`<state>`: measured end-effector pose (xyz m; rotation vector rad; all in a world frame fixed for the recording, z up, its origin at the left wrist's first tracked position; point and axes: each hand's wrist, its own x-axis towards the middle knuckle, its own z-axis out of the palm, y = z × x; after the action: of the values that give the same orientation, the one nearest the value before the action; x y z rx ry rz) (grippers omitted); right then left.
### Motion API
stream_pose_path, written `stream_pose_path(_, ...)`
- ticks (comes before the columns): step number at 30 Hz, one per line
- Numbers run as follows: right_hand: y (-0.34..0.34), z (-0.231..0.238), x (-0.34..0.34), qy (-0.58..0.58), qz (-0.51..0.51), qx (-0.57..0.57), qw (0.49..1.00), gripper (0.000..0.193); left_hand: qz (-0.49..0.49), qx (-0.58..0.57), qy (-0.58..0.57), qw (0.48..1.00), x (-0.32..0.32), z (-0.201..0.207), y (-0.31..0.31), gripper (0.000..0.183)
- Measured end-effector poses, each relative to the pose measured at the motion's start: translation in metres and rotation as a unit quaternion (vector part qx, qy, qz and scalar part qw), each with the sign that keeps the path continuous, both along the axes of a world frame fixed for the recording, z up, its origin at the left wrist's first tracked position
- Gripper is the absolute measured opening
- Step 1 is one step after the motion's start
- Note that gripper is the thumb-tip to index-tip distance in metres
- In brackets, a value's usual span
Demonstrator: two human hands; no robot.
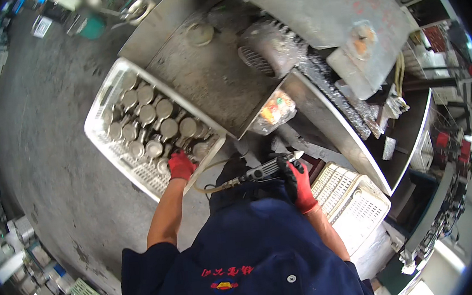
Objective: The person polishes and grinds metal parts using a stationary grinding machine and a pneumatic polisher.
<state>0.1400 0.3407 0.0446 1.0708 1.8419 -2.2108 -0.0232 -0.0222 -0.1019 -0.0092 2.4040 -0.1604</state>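
Note:
My left hand, in a red glove, reaches over the near rim of a white plastic crate. Its fingers curl down among several grey metal castings with round, disc-like heads. They look closed on one of these, though the fingertips are partly hidden. At my waist on the right, my right hand, in a red glove with dark fingers, grips a silver air grinder. The tool lies nearly level, its pale tip pointing right, and a yellowish hose runs from its left end.
Ahead stands a grimy metal bench tray holding a dark slotted metal fixture. A large grey plate overhangs it at the right. White plastic baskets stand by my right forearm. A bag with colourful contents sits beneath the bench.

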Motion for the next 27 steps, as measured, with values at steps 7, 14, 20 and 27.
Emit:
stream_pose_path(7,0.028,0.012,-0.022,0.044,-0.03,-0.193,0.98,0.016,0.088,0.099,0.104,0.986,0.02,0.05,0.011,0.094)
stream_pose_path(14,0.083,0.03,-0.029,0.11,-0.016,-0.131,0.985,0.019,0.021,0.272,0.293,0.916,-0.009,0.256,0.085,0.086)
stream_pose_path(20,0.125,0.025,-0.024,0.142,-0.036,-0.171,0.974,0.02,-0.181,0.5,0.278,0.8,-0.063,0.359,0.288,0.085)
stream_pose_path(27,0.163,0.027,0.007,0.186,-0.094,-0.144,0.967,0.019,-0.33,0.356,0.317,0.815,-0.125,0.391,0.511,0.067)
